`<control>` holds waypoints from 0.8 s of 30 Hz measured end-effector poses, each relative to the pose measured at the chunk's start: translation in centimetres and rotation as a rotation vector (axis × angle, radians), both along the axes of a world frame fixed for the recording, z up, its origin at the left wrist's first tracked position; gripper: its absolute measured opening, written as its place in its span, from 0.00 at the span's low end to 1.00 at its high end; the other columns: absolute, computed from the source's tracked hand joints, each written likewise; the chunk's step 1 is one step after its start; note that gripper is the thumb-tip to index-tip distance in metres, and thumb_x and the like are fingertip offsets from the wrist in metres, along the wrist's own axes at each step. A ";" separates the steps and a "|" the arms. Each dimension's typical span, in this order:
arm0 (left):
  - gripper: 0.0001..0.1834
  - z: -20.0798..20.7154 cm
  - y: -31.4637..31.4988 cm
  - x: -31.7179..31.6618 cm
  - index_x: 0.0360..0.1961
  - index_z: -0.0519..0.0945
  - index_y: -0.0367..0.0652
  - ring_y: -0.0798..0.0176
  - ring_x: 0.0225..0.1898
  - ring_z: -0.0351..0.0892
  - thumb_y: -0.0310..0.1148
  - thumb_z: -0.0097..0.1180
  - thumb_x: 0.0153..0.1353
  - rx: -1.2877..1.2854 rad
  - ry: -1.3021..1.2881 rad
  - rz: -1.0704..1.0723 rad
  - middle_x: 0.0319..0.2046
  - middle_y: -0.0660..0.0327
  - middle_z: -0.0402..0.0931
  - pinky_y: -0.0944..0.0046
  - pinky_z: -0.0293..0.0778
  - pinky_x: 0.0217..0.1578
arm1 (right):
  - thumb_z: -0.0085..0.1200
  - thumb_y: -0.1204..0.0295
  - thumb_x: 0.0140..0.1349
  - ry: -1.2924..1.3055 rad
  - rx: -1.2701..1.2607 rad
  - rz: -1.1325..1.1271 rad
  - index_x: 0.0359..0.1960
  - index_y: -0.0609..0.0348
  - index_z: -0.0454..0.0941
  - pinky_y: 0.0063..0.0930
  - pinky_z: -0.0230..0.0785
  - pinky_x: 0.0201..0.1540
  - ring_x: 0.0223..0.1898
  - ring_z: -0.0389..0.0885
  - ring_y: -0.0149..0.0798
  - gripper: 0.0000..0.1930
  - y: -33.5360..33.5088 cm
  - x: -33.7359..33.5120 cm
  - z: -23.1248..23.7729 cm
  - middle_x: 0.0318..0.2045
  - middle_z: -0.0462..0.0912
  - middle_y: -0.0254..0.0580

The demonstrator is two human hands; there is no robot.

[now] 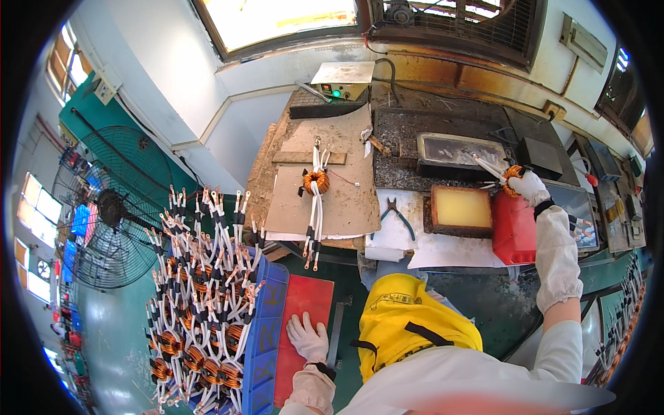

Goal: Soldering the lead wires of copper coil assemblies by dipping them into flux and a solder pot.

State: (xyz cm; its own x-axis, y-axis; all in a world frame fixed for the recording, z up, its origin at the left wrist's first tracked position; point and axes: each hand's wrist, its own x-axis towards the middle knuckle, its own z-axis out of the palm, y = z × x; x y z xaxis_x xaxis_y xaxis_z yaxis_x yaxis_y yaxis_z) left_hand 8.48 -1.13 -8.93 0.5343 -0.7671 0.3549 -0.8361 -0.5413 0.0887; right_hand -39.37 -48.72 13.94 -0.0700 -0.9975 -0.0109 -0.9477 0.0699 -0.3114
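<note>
My right hand (pixel 531 188), in a white glove, grips a copper-wound toroidal coil (pixel 511 177). White leads (pixel 490 166) run from this coil toward the grey-surfaced pot (pixel 460 151); I cannot tell whether their tips touch its surface. Low at the left, my gloved left hand (pixel 308 337) lies with fingers spread on a red board (pixel 304 301), holding nothing. Beside it, a blue crate (pixel 268 325) bears a pile of similar coils (pixel 204 304) with lugged white leads. Another coil (pixel 316 182) rests on brown cardboard (pixel 277 207) on the bench, its leads over the front edge.
Black-jawed pliers (pixel 396 216) lie on white paper beside a tray of yellow material (pixel 462 207). A red bin (pixel 513 232) stands below my right hand. At the back is a control box (pixel 342 77) with a green light. A large fan (pixel 107 207) stands at the left.
</note>
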 end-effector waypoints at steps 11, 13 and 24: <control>0.27 0.5 -0.1 -0.2 0.57 0.73 0.43 0.38 0.62 0.62 0.41 0.54 0.57 0.018 0.026 0.005 0.60 0.44 0.65 0.40 0.57 0.64 | 0.58 0.55 0.48 -0.032 0.087 -0.043 0.32 0.68 0.82 0.36 0.72 0.34 0.32 0.83 0.47 0.23 -0.8 -0.1 0.8 0.27 0.83 0.53; 0.27 0.4 -0.1 -0.1 0.57 0.73 0.43 0.37 0.61 0.63 0.42 0.55 0.57 0.012 0.021 0.000 0.60 0.44 0.65 0.39 0.57 0.64 | 0.56 0.57 0.49 -0.018 0.048 -0.045 0.29 0.66 0.82 0.34 0.71 0.30 0.26 0.82 0.41 0.20 -1.2 -0.2 0.7 0.23 0.82 0.46; 0.27 0.5 -0.1 -0.2 0.57 0.73 0.43 0.37 0.61 0.64 0.42 0.55 0.56 0.014 0.003 -0.001 0.59 0.44 0.66 0.39 0.58 0.64 | 0.56 0.55 0.47 -0.041 0.100 -0.056 0.22 0.65 0.81 0.34 0.66 0.26 0.22 0.79 0.40 0.21 -0.6 0.4 2.1 0.18 0.79 0.43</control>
